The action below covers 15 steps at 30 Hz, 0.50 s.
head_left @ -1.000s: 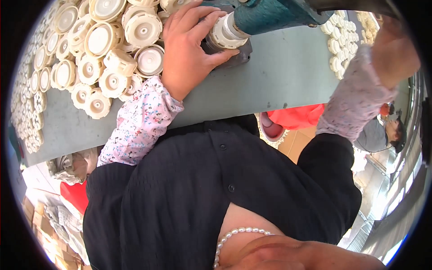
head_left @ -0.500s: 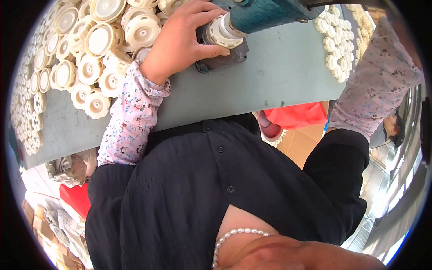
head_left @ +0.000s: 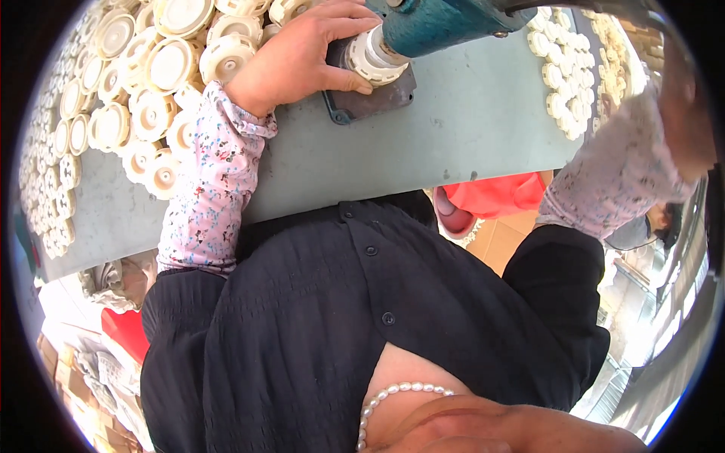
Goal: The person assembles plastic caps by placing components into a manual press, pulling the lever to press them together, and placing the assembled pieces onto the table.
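A round cream plastic cap (head_left: 371,66) with a notched rim sits on the dark base plate (head_left: 377,102) beneath the teal press head (head_left: 445,26). My left hand (head_left: 302,57) curls round the cap's left side, its thumb at the near edge and its fingers at the far edge. At the upper right, my right hand (head_left: 683,128) is raised beside the press, blurred and partly in the dark rim of the picture. Its fingers are hidden, as is anything they might hold.
A large heap of cream caps (head_left: 151,113) covers the left side of the grey table (head_left: 423,143). Smaller white caps (head_left: 563,72) lie at the right end. Below the table edge are a red cloth (head_left: 495,192) and a pink shoe (head_left: 453,215).
My left hand has drawn back slightly to the left, its thumb reaching less far along the cap. My right forearm has swung downward, bringing part of the right hand into view.
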Motion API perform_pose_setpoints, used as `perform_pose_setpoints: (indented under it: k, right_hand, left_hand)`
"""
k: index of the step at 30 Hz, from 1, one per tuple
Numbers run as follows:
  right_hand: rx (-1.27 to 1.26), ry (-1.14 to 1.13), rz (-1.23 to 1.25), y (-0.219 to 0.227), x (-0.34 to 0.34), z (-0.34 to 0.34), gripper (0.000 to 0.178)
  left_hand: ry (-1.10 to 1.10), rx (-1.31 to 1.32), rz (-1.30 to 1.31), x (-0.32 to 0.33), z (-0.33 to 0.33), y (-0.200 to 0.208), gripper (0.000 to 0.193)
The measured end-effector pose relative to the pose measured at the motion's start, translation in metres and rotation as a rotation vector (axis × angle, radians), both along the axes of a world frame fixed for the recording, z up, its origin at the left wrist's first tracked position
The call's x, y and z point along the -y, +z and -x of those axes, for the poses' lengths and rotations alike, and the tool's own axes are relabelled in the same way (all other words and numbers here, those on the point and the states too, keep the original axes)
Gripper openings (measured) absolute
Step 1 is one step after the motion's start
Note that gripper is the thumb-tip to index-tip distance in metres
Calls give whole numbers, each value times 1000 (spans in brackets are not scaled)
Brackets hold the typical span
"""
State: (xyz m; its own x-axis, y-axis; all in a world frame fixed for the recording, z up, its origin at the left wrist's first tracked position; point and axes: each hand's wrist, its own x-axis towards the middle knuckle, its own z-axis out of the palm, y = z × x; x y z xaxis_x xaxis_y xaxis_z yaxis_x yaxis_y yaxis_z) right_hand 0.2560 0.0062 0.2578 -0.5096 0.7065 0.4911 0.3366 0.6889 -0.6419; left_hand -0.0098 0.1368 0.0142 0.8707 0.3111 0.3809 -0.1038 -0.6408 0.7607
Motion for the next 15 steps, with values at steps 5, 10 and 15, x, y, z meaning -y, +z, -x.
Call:
perform_pose_setpoints:
  k: [5,10,15]
  right_hand:
    - [-184,84,190,1,38,19,36]
    - [-119,-52,196,-34,100,14,32]
    - [-286,-159,127,-71,117,35,29]
  left_hand:
    - [89,-58,-171,6,1,10,62]
    - [343,23,-103,36,3,3,67]
    - [465,70,-120,52,-3,-6,68]
